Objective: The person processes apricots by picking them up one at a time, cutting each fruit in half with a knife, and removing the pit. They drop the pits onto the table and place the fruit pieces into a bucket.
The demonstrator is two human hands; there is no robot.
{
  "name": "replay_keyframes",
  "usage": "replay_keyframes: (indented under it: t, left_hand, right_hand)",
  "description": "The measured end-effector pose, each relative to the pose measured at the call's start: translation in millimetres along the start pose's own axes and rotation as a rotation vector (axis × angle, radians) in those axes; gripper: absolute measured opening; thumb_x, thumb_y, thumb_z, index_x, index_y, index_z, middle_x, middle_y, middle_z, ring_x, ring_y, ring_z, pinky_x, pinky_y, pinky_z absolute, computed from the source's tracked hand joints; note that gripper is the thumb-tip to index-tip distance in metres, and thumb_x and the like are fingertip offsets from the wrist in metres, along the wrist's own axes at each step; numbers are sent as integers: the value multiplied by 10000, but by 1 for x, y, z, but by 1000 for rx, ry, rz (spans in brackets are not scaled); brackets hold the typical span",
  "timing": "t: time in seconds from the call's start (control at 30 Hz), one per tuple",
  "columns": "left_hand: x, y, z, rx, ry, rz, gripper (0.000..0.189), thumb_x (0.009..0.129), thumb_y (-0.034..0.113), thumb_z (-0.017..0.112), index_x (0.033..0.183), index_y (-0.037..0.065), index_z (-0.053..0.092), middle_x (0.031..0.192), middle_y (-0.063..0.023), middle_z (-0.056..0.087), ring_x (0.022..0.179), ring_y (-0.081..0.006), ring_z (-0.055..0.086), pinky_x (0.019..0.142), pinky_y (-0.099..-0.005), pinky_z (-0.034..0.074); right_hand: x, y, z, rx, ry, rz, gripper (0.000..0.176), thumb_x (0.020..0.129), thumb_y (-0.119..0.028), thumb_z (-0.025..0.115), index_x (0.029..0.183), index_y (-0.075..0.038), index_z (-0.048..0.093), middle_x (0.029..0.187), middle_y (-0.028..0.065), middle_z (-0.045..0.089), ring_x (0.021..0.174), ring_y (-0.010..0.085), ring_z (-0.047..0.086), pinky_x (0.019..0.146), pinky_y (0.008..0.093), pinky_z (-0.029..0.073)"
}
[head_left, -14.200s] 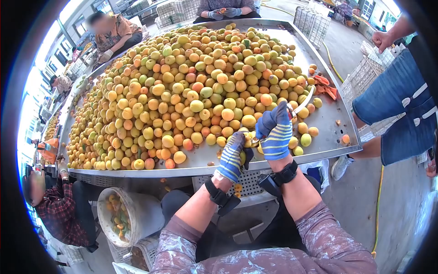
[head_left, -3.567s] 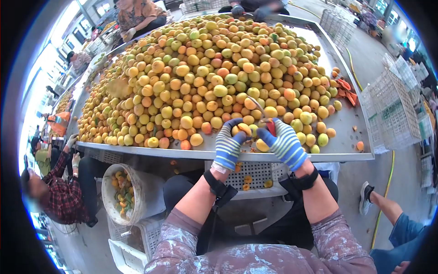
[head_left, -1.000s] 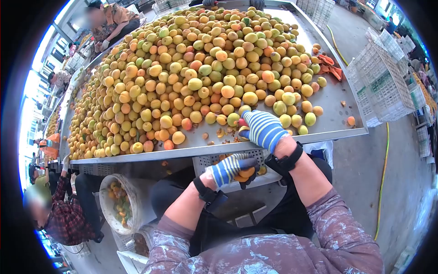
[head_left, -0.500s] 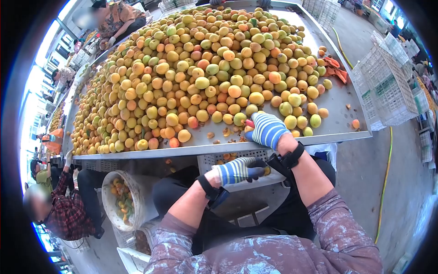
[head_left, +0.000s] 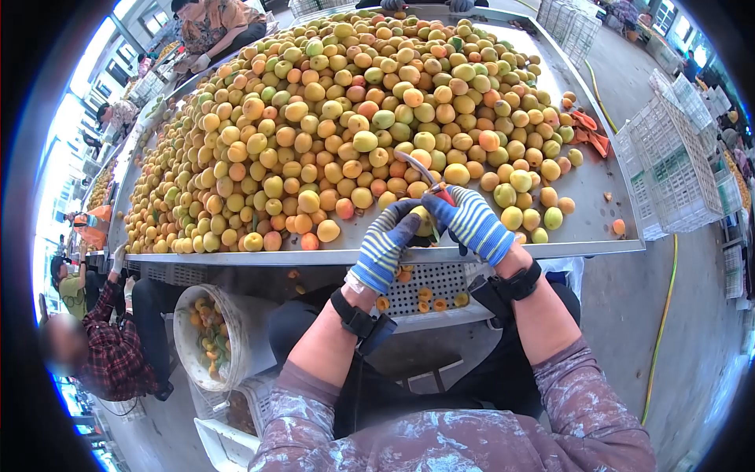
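My left hand (head_left: 383, 245), in a blue-and-white striped glove with dark fingertips, is closed around a yellow-green apricot (head_left: 425, 223) at the near edge of the metal table. Close beside it, my right hand (head_left: 481, 228) wears a matching glove and grips a red-handled curved knife (head_left: 417, 165). The blade points up and to the left above the fruit; fingers partly hide the handle. Beyond both hands, a large heap of apricots (head_left: 330, 134) covers much of the table. Under the table edge, a white perforated crate (head_left: 401, 293) holds several apricot halves (head_left: 425, 296).
A white bucket (head_left: 244, 338) of fruit pieces stands at left below the table. Stacked white crates (head_left: 668, 157) are at right, with a yellow hose (head_left: 664, 330) on the floor. An orange glove (head_left: 590, 134) lies on the table. A person in a checked shirt (head_left: 118, 354) is at left.
My left hand has risen from over the crate to the table edge and now holds an apricot. The knife's blade has come into view. Apricot halves now show in the crate.
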State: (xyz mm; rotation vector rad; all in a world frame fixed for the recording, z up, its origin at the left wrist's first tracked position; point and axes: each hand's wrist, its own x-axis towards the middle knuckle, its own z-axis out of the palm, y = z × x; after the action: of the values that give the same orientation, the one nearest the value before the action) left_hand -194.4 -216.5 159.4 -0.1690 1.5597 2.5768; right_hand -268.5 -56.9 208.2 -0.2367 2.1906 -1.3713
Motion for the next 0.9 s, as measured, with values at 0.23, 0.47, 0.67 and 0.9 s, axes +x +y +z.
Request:
replay_keyframes:
  t: [0.23,0.47,0.67,0.9]
  left_hand:
    - [9,-11,-8,-288,34,1,356,957,271,564,1217,31,532,1018,-52,633,847,-117,618,716,-225,525]
    - [11,-10,1,-231,87,0,350,949,263,585,1206,30,539,984,-31,629,793,-97,596,695,-217,509]
    - [21,-18,-3,-176,228,140,313,925,201,616,1163,19,525,1036,-92,621,846,-183,635,699,-267,561]
    - [22,-13,-8,-562,248,-21,312,905,259,642,1136,63,567,1006,-120,649,819,-202,653,662,-269,558]
  right_hand:
    - [-3,13,2,179,-32,-432,384,811,-297,753,1069,-41,629,840,42,661,711,118,602,675,277,507]
    - [-2,22,11,-172,247,-631,339,777,-240,750,1040,-61,630,853,179,659,773,353,646,672,378,516]
    - [-16,9,-3,289,-121,-255,271,807,-224,743,953,-20,642,659,-10,576,647,64,539,579,257,461]
    - [23,45,-26,-464,568,-358,280,905,-267,636,996,-6,588,820,176,635,691,274,619,628,382,504]
